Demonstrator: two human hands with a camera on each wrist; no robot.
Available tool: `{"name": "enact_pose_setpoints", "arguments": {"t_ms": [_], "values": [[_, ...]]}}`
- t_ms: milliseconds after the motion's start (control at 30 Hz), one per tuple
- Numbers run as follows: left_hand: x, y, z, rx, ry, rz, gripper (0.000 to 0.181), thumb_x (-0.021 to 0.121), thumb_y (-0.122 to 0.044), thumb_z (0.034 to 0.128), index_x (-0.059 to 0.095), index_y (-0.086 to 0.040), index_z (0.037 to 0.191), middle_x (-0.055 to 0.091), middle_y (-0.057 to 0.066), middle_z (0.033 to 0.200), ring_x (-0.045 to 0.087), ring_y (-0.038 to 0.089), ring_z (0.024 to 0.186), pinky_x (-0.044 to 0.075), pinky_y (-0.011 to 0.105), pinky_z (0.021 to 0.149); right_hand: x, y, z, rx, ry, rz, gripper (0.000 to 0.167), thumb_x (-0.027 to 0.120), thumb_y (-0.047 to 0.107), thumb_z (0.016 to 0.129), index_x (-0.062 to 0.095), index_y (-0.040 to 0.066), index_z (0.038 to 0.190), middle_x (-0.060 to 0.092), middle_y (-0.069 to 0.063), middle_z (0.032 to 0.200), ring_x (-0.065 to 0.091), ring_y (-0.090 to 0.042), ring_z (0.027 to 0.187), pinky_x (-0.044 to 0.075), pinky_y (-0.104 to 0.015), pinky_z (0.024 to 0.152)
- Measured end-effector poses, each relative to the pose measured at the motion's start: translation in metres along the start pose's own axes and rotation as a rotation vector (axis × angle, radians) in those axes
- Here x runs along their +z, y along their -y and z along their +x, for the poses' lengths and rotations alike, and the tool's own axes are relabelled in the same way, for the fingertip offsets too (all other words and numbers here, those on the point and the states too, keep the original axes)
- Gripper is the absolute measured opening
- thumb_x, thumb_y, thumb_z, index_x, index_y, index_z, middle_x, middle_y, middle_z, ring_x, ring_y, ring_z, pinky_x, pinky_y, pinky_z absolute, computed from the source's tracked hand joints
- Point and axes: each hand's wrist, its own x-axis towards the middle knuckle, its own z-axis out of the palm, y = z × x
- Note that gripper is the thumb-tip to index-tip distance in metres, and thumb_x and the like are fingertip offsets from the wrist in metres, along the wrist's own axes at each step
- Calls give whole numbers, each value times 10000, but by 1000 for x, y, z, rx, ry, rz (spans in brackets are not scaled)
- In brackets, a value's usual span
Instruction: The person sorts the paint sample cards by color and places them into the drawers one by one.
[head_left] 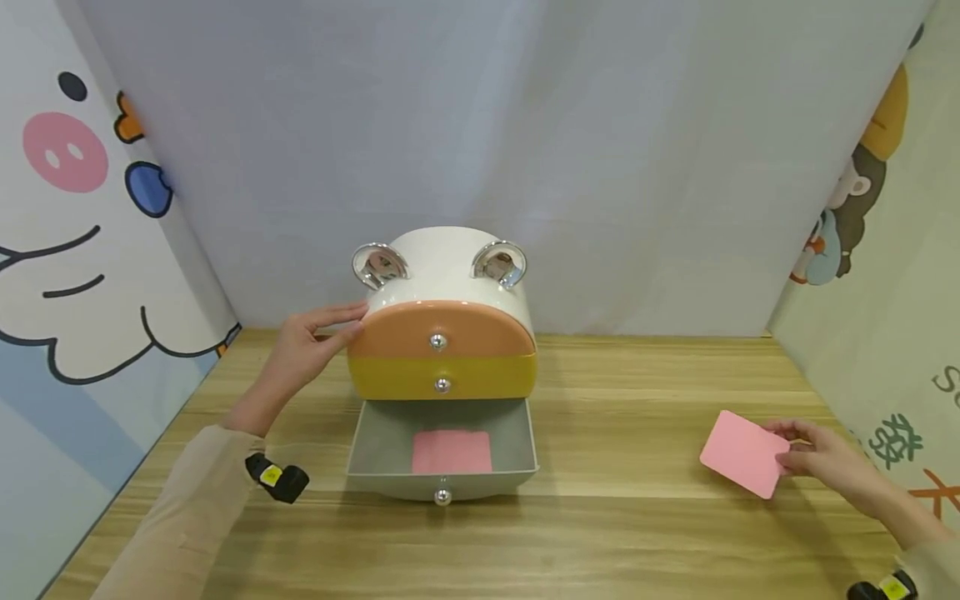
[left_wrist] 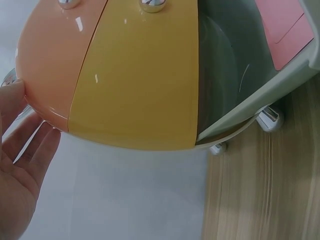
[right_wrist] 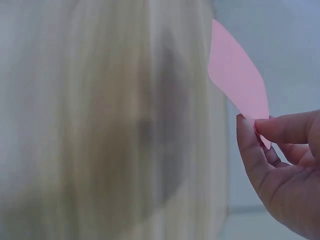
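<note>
A small drawer cabinet (head_left: 442,287) with a white rounded top and two shiny ear-like rings stands mid-table. Its orange drawer (head_left: 397,329) and yellow drawer (head_left: 397,379) are closed, while the grey bottom drawer (head_left: 375,450) is pulled out. Inside that drawer lie pink cards (left_wrist: 285,30), overlapping in the left wrist view. My left hand (head_left: 303,346) touches the cabinet's upper left side with fairly straight fingers, thumb at the orange front's edge. Far to the right, my right hand (head_left: 821,458) pinches a pink card (head_left: 742,454) between thumb and fingers, above the table.
The wood-grain table (head_left: 630,533) runs back to a pale grey curtain (head_left: 637,167). Cartoon-printed panels flank it, a left panel (head_left: 67,275) and a right panel (head_left: 877,333) close to my right hand. The open drawer juts toward me.
</note>
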Motion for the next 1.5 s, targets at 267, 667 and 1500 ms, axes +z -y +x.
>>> {"name": "enact_pose_setpoints", "arguments": {"t_ms": [267,667,1500], "values": [[0,-2,1,3,2,6,323,605,-190,880,623,-4,1143,565,144,1217,516,264,1131,507,146,739,20,61,30,-123,69,76,444,494,26,910,314,-179,1261,498,-103,1084,563,-17,876,545,-298,723],[0,-5,0,7,2,-20,288,608,-124,873,628,-4,1134,568,147,1209,522,270,1119,497,118,723,91,150,75,-223,276,165,404,497,-25,889,374,-129,1259,510,-208,1079,567,-159,851,542,-331,735],[0,-3,-1,7,3,-3,301,606,-153,878,626,1,1136,570,149,1207,520,278,1122,501,125,725,189,190,104,-315,254,168,323,496,-123,796,529,-111,1117,521,-190,1002,537,-149,707,547,-333,657]]}}
